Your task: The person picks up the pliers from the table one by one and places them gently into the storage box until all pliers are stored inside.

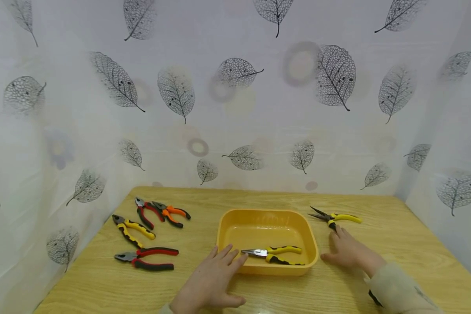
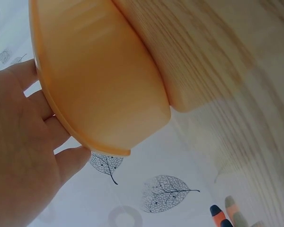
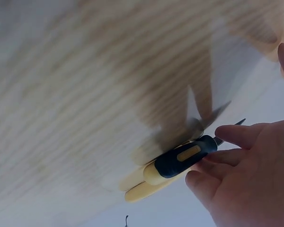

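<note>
My left hand (image 1: 213, 279) rests its outstretched fingers on the near left rim of a yellow plastic tray (image 1: 267, 270). Inside the tray lie long-nose pliers (image 1: 274, 253) with yellow and black handles, jaws pointing left. In the left wrist view, the fingertips touch the rim of the tray (image 2: 104, 71) from outside. To the right of the tray, my right hand (image 1: 347, 248) reaches low over the table toward a second pair of long-nose pliers (image 1: 331, 218). Its fingertips are right at the near handle of these pliers (image 3: 180, 161), fingers extended and spread.
On the left of the wood-grain table (image 1: 204, 301) lie red-black pliers (image 1: 149, 257), yellow-black pliers (image 1: 131, 229), more red-black pliers (image 1: 147, 211) and orange-black pliers (image 1: 170, 213). A dark object (image 1: 374, 298) shows partly beneath the right sleeve. A leaf-patterned sheet (image 1: 267, 109) surrounds the table.
</note>
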Motion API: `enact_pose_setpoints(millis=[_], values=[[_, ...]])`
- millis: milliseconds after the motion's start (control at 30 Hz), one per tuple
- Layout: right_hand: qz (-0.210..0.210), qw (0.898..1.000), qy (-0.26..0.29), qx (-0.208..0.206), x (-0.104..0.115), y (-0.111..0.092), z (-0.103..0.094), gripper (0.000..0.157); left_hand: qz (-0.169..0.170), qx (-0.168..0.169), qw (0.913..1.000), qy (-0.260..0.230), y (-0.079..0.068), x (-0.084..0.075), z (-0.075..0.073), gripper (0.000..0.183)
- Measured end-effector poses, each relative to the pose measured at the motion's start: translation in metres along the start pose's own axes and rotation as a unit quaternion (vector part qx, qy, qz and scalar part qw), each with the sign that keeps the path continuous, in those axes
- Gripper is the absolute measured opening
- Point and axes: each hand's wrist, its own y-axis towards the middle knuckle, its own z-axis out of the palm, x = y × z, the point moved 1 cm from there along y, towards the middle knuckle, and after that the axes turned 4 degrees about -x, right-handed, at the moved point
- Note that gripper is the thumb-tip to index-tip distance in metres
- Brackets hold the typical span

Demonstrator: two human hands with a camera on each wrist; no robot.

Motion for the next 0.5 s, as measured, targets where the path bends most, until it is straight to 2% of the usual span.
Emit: enact_pose_setpoints(millis=[267, 367, 500], values=[[-0.009, 1.0, -0.021, 0.003, 0.005, -0.004, 0.0, 0.084, 0.0, -0.01, 0.9999, 0.008, -0.001, 0.0, -0.001, 0.082], [-0.005, 0.999, -0.034, 0.001, 0.005, -0.003, -0.005, 0.077, -0.001, -0.008, 1.0, 0.003, 0.0, 0.0, 0.0, 0.082], [-0.013, 0.998, -0.053, -0.033, 0.003, 0.001, -0.01, 0.061, 0.0, -0.005, 1.0, 0.0, 0.0, -0.001, 0.0, 0.081]])
